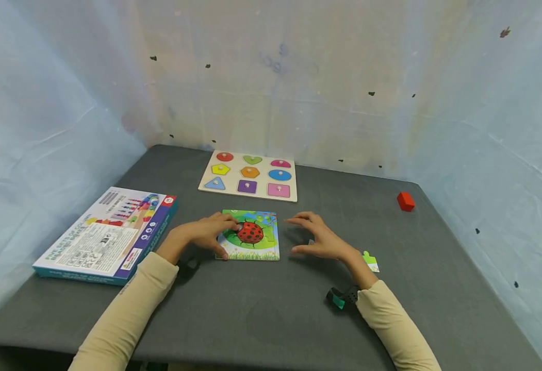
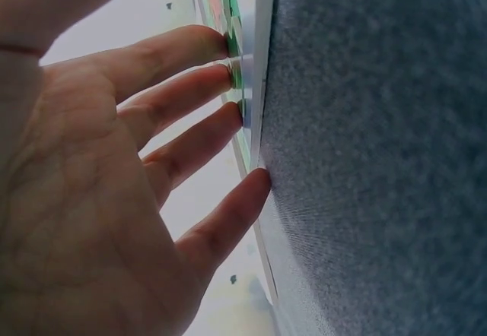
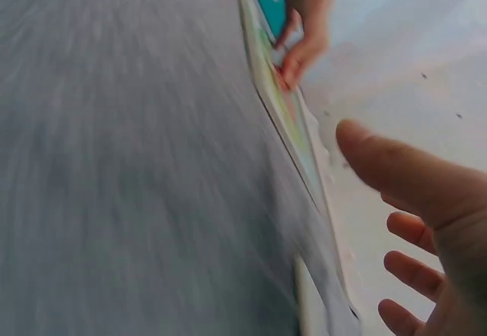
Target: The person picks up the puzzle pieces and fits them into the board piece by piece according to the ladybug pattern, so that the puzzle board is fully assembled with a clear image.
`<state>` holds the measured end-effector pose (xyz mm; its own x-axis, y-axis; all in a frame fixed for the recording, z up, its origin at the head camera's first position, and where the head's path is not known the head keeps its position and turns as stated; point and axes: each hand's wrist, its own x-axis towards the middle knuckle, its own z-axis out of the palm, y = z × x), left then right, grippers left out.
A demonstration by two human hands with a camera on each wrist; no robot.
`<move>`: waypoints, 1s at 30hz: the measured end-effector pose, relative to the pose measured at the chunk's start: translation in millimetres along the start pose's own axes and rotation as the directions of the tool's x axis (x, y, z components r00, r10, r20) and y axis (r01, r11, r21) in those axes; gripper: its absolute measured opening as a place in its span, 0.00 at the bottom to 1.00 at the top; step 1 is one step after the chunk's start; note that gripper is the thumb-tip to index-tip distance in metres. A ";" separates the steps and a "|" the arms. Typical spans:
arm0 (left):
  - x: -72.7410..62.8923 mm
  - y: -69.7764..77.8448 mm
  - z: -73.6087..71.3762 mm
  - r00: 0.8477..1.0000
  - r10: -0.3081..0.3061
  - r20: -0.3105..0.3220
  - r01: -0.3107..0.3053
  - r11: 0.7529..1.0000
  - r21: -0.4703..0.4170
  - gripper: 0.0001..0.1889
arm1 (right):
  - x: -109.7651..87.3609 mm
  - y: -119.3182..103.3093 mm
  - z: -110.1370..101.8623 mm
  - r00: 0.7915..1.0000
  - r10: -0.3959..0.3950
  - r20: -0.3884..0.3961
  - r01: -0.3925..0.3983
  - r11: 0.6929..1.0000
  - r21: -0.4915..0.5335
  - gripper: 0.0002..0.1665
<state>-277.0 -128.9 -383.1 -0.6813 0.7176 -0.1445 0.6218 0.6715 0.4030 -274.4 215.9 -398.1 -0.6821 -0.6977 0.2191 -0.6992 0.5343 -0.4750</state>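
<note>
A square ladybug jigsaw puzzle [image 1: 271, 248] lies flat in the middle of the grey table. My left hand [image 1: 211, 233] rests on its left side, thumb by the lower left corner. In the left wrist view, the fingertips [image 2: 236, 114] of that hand touch the board's face and rim, fingers spread and nearly straight. To the right of the puzzle hovers my right hand [image 1: 317, 239], holding nothing, thumb and fingers apart. A small piece [image 1: 311, 241] shows partly behind the right hand. Just past the right wrist lies a green and white puzzle piece [image 1: 370, 261].
On the left lies a large boxed toy set [image 1: 99, 237]. Behind the puzzle is a wooden peg board [image 1: 257, 190] with coloured shapes. A red block [image 1: 406, 201] sits near the table's right edge. Pale sheeting [image 1: 271, 77] surrounds the table's back and sides.
</note>
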 end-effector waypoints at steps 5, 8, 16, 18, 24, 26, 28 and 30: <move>-1.6 0.6 -2.3 1.000 0.001 0.009 -0.001 1.000 -0.003 0.40 | -25.2 8.6 -21.1 0.998 0.064 -0.027 -0.065 0.997 -0.033 0.37; -1.7 0.3 -3.5 1.000 -0.011 0.014 0.011 1.000 -0.010 0.40 | -37.3 12.9 -28.8 0.994 0.104 -0.032 -0.105 0.993 -0.055 0.34; -1.6 -0.1 -3.0 1.000 -0.025 0.011 0.025 0.999 -0.019 0.40 | -50.4 21.6 -24.8 0.991 0.129 -0.031 -0.132 0.984 -0.119 0.32; -1.1 -0.6 -2.2 1.000 -0.023 0.012 0.023 0.999 -0.027 0.40 | -50.9 23.1 -21.0 0.991 0.134 -0.028 -0.136 0.980 -0.146 0.33; -0.6 -0.7 -0.7 1.000 -0.009 0.006 0.009 0.999 -0.035 0.40 | -50.1 21.8 -15.1 0.982 0.186 -0.036 -0.189 0.966 -0.177 0.35; -1.0 -1.0 -0.9 1.000 -0.015 0.007 0.015 0.999 -0.039 0.40 | -49.9 21.3 -14.4 0.980 0.197 -0.040 -0.201 0.965 -0.170 0.34; -1.4 -1.0 -1.2 1.000 -0.019 0.007 0.019 0.999 -0.038 0.40 | -49.6 21.6 -13.9 0.978 0.204 -0.040 -0.208 0.965 -0.163 0.33; -1.5 -1.1 -1.6 1.000 -0.018 0.006 0.019 0.999 -0.034 0.40 | -49.5 22.4 -13.5 0.978 0.205 -0.042 -0.209 0.965 -0.161 0.31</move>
<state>-277.3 -131.0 -382.0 -0.6901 0.7063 -0.1576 0.5954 0.6779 0.4311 -259.2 268.8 -408.0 -0.8192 -0.5527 0.1530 -0.5664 0.7381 -0.3665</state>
